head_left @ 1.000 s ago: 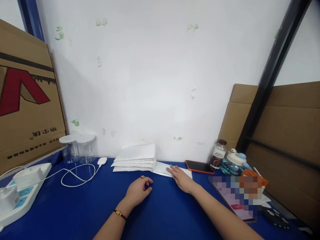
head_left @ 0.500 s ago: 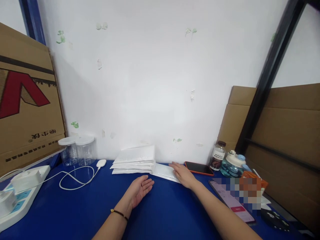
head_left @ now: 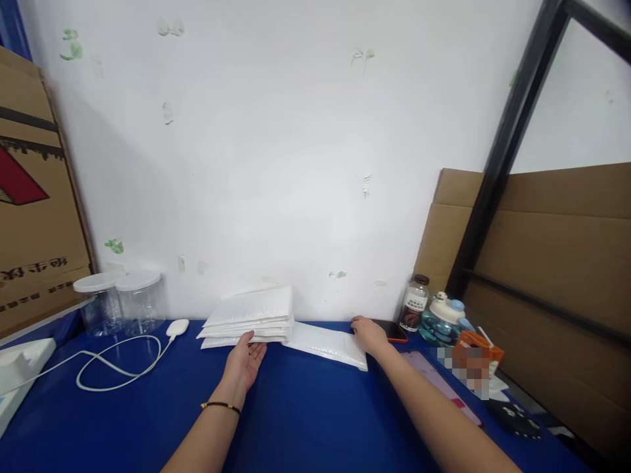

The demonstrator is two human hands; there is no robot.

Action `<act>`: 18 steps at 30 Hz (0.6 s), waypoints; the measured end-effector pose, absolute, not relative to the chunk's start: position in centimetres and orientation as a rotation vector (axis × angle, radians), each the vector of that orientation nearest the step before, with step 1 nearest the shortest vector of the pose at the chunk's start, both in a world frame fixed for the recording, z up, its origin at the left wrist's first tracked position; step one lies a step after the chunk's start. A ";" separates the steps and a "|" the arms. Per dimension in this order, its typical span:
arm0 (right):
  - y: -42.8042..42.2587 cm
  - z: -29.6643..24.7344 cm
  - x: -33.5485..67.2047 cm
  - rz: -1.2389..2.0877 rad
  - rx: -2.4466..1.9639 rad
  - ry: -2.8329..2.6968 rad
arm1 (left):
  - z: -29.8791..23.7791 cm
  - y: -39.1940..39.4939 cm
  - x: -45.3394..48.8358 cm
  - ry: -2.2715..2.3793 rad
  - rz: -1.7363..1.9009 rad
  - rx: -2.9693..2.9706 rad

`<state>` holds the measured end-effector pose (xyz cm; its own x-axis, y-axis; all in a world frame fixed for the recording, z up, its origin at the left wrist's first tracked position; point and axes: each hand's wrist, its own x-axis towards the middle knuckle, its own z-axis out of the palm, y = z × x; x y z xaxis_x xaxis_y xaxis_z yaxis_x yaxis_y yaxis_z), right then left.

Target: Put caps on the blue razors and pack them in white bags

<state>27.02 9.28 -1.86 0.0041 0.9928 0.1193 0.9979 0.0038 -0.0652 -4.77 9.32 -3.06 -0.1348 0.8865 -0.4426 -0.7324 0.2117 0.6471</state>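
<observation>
A stack of several white padded mailers (head_left: 249,312) lies against the wall, left of centre. My left hand (head_left: 245,362) is at its front edge, palm turned up. The thumb overlaps the lower layers and the fingers are stretched out and apart below. One more flat white mailer (head_left: 328,343) extends right from beside the stack. At this mailer's far right corner is my right hand (head_left: 369,336), back upward, fingers bent. Its fingertips are hidden, so I cannot see whether they grip anything. It partly covers an orange-edged phone (head_left: 396,330).
Left are two clear lidded jars (head_left: 140,302), a white charging cable (head_left: 123,380) and a power strip (head_left: 34,358). Right stand a brown-capped bottle (head_left: 414,303), a teal water bottle (head_left: 441,322), an orange packet (head_left: 486,351) and a larger phone (head_left: 434,381). Cardboard (head_left: 566,263) flanks the table.
My left hand has moved left and forward to the stack's front edge. My right hand has slid right along the single mailer towards the phone, uncovering its right end. The view has turned slightly right.
</observation>
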 end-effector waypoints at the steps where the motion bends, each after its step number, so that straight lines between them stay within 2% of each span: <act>1: 8.9 -1.7 26.7 -0.062 -2.092 -2.142 | -3.1 9.4 -5.0 0.963 1.413 0.187; 7: 6.0 -2.2 23.3 0.217 -1.603 -2.426 | -2.9 10.1 -6.0 0.951 1.431 0.105; 18: 8.1 -4.0 20.1 0.228 -1.582 -2.505 | -1.3 9.8 -11.0 0.948 1.421 -0.034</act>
<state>20.13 8.13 -4.04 -0.4228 0.9042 0.0615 0.8783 0.4255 -0.2181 -10.96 9.76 -1.32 -0.1371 0.8113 -0.5683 -0.8365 0.2125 0.5051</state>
